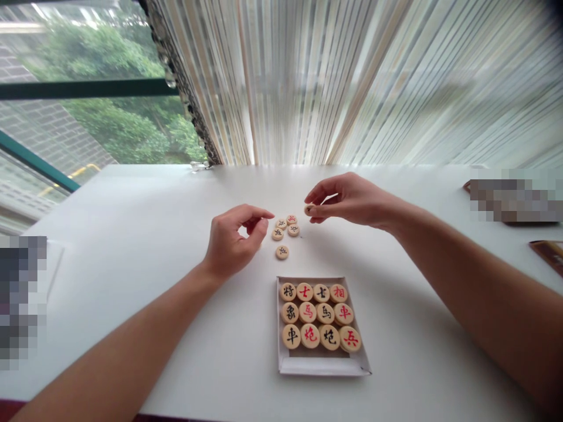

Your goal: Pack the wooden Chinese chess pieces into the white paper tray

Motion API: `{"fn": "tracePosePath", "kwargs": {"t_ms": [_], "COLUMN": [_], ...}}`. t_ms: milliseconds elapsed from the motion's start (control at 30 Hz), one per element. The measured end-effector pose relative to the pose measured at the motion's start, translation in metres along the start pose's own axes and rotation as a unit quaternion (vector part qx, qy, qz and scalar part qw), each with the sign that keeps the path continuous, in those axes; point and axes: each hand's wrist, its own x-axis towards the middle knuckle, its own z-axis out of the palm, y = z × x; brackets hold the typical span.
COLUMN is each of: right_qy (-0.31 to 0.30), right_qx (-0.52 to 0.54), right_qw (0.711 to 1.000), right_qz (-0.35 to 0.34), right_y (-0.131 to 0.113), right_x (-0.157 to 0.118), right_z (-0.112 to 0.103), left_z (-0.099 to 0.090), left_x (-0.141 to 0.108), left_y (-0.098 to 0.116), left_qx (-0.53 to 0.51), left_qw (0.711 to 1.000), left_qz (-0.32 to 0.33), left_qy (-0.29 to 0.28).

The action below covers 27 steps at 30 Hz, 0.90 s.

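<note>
My right hand [352,202] is raised over the table, its thumb and fingers pinching a round wooden xiangqi piece [309,209] with a dark mark. To the left, my left hand [237,237] hovers low by a small group of loose pieces; its index finger is stretched out and its thumb stands apart, with nothing seen between them. The group has a red-marked piece [291,220] and several black-marked ones, while one black-marked piece [282,252] lies nearer me. A shallow white box [323,367] holds three rows of pieces with red and black characters.
The white table [211,357] reaches back to a striped string curtain [285,88] and a window on the left. Blurred-out items lie at the left edge and far right, and a brown-edged object [548,253] sits at the right edge.
</note>
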Motion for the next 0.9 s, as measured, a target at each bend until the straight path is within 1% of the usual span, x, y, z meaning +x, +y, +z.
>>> {"fn": "tracePosePath", "kwargs": {"t_ms": [67, 100, 167, 233, 333, 433, 600, 733, 900], "right_qy": [-0.018, -0.031, -0.05, -0.059, -0.058, -0.05, -0.039, -0.022, -0.006], "right_qx": [0.153, 0.205, 0.27, 0.307, 0.319, 0.319, 0.319, 0.303, 0.292], "right_qw": [0.988, 0.978, 0.962, 0.95, 0.946, 0.945, 0.945, 0.95, 0.953], "right_qz": [-0.008, -0.008, -0.004, -0.004, -0.03, -0.047, -0.065, -0.077, -0.081], "right_y": [-0.005, -0.008, -0.011, -0.012, -0.01, -0.008, -0.009, -0.01, -0.01], "right_x": [-0.002, -0.004, -0.008, -0.012, -0.018, -0.021, -0.023, -0.025, -0.027], "right_z": [0.017, 0.025, 0.039, 0.048, 0.055, 0.055, 0.055, 0.055, 0.057], "left_z": [0.001, 0.002, 0.004, 0.006, 0.009, 0.01, 0.01, 0.01, 0.009], "left_x": [-0.001, -0.002, -0.003, -0.004, -0.006, -0.008, -0.008, -0.008, -0.006], "left_y": [0.002, 0.003, 0.004, 0.006, 0.009, 0.014, 0.02, 0.022, 0.026], "left_qx": [-0.045, -0.071, -0.129, -0.184, -0.242, -0.273, -0.272, -0.271, -0.274], "left_qw": [0.998, 0.996, 0.988, 0.976, 0.96, 0.95, 0.953, 0.955, 0.953], "left_qz": [-0.029, -0.045, -0.076, -0.1, -0.125, -0.134, -0.128, -0.123, -0.128], "left_qy": [-0.014, -0.022, -0.037, -0.049, -0.06, -0.064, -0.035, -0.018, -0.004]}}
